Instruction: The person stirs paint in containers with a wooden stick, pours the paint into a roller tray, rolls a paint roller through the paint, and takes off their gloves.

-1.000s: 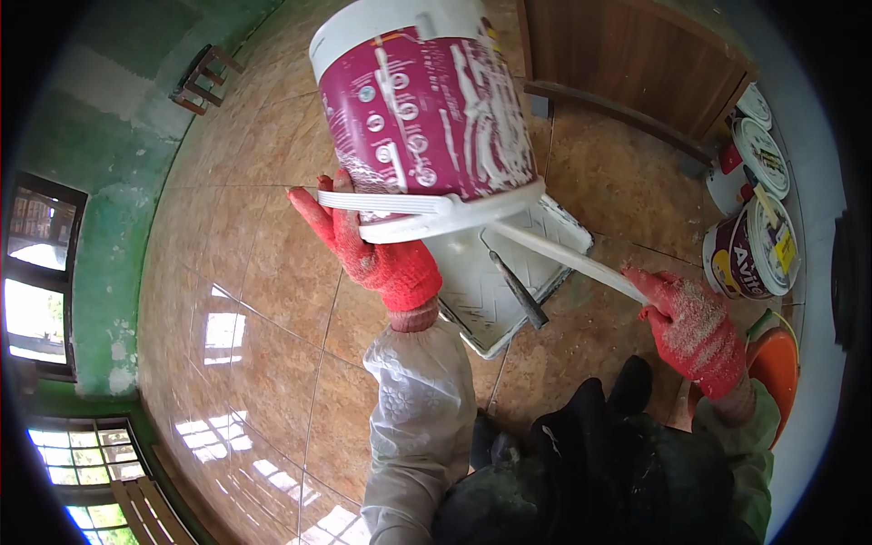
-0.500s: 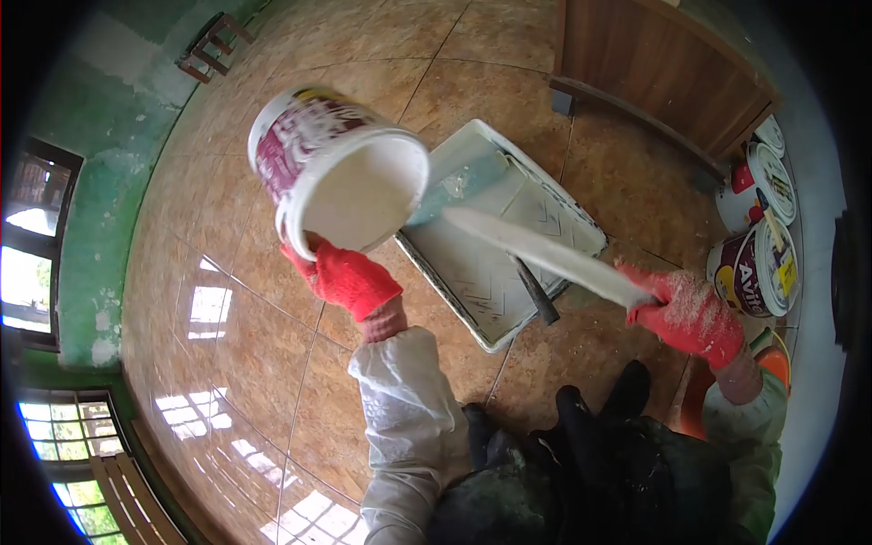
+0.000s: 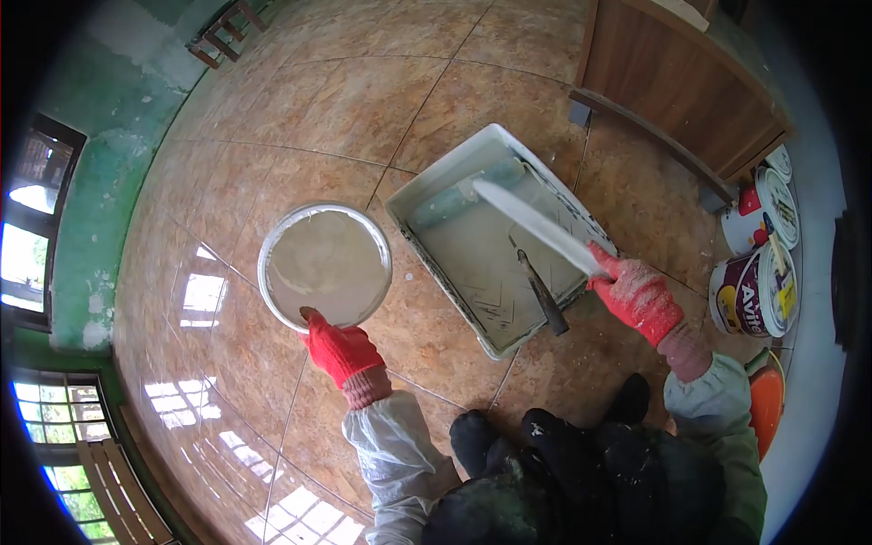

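Paint bucket [image 3: 387, 263] swung upright, left hand [image 3: 341, 351] clasping its rim, right hand [image 3: 639, 295] wrapped round stick [image 3: 538, 226], best kept dripping inside paint tray [image 3: 434, 178] edges.

A stool [image 3: 209, 31] stood at eleven o'clock and a cabinet [image 3: 681, 91] at two. Tubs [image 3: 738, 295] sat at three, a bucket [image 3: 767, 411] at four. A window [image 3: 25, 254] showed at nine.

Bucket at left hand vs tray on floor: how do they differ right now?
Shape: the bucket is round; the tray is rectangular.
Support: the left hand grips the bucket at its rim; the tray lies on the floor.
Contents: a roller lies in the tray; none shows in the bucket.
Shared: both are open-topped and hold pale, paint-like material.
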`<state>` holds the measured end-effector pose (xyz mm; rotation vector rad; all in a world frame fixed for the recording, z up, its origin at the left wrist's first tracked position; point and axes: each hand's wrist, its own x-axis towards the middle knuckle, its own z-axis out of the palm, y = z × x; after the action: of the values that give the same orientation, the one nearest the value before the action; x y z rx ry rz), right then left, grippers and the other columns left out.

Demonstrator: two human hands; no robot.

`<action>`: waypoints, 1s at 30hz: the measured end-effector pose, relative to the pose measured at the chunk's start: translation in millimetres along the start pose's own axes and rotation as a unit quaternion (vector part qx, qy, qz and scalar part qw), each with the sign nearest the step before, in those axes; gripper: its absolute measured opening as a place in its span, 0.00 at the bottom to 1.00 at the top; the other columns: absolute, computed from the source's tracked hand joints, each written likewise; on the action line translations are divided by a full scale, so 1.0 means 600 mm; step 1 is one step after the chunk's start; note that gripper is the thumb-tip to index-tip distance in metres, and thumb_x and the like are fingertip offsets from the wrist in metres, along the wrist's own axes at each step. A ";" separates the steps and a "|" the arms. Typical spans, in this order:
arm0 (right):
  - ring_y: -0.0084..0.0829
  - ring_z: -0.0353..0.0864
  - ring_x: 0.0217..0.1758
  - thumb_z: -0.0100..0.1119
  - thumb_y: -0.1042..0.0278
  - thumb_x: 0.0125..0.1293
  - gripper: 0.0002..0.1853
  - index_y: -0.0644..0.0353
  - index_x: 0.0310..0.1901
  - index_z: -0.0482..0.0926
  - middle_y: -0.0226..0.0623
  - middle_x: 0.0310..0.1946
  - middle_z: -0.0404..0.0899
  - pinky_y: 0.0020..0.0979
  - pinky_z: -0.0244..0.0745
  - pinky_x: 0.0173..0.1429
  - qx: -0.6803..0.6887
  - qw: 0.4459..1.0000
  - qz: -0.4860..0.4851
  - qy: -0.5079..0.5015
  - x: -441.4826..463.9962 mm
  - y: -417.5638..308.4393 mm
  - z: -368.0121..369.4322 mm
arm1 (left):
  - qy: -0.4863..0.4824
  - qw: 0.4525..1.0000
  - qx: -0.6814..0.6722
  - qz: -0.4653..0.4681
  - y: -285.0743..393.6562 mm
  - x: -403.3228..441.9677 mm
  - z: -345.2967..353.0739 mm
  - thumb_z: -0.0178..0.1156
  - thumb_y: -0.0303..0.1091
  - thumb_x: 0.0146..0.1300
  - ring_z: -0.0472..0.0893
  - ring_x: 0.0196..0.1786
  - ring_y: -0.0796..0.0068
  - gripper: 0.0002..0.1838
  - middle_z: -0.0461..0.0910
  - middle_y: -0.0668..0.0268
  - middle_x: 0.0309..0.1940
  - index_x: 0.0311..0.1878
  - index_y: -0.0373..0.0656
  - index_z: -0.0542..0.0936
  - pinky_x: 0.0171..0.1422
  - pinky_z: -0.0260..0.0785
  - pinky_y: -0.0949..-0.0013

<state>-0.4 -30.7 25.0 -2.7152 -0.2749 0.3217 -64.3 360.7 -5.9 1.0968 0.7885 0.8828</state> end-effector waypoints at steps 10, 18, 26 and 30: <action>0.52 0.81 0.37 0.62 0.56 0.61 0.29 0.44 0.65 0.71 0.53 0.33 0.80 0.45 0.75 0.40 -0.084 0.996 0.020 -0.011 0.006 -0.017 -0.001 | 0.013 0.998 -0.017 -0.055 -0.006 -0.023 0.013 0.52 0.44 0.72 0.74 0.57 0.61 0.29 0.70 0.54 0.59 0.68 0.36 0.62 0.58 0.72 0.59; 0.51 0.82 0.37 0.63 0.57 0.59 0.28 0.48 0.63 0.73 0.52 0.33 0.81 0.44 0.76 0.42 -0.009 0.999 0.032 0.013 0.023 0.003 0.012 | 0.007 0.997 -0.066 -0.038 -0.018 -0.026 0.015 0.55 0.42 0.71 0.77 0.52 0.65 0.25 0.75 0.56 0.53 0.64 0.37 0.67 0.53 0.74 0.63; 0.47 0.84 0.38 0.66 0.74 0.54 0.31 0.52 0.63 0.73 0.53 0.36 0.82 0.40 0.77 0.42 0.133 0.989 -0.018 -0.065 -0.045 -0.140 -0.154 | -0.015 0.993 -0.025 -0.115 0.029 -0.013 0.012 0.56 0.42 0.70 0.77 0.53 0.66 0.23 0.73 0.59 0.58 0.64 0.44 0.70 0.49 0.77 0.59; 0.39 0.82 0.34 0.65 0.77 0.52 0.32 0.55 0.62 0.73 0.41 0.34 0.81 0.36 0.77 0.37 -0.009 0.959 -0.282 -0.018 -0.010 -0.205 -0.162 | -0.039 0.976 0.212 -0.033 0.022 0.020 -0.019 0.58 0.46 0.67 0.72 0.58 0.64 0.22 0.76 0.57 0.53 0.61 0.45 0.75 0.46 0.77 0.63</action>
<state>1.6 44.4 162.4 -2.5081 -1.0345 0.1998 -71.5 378.7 2.4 1.4607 0.9687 0.6220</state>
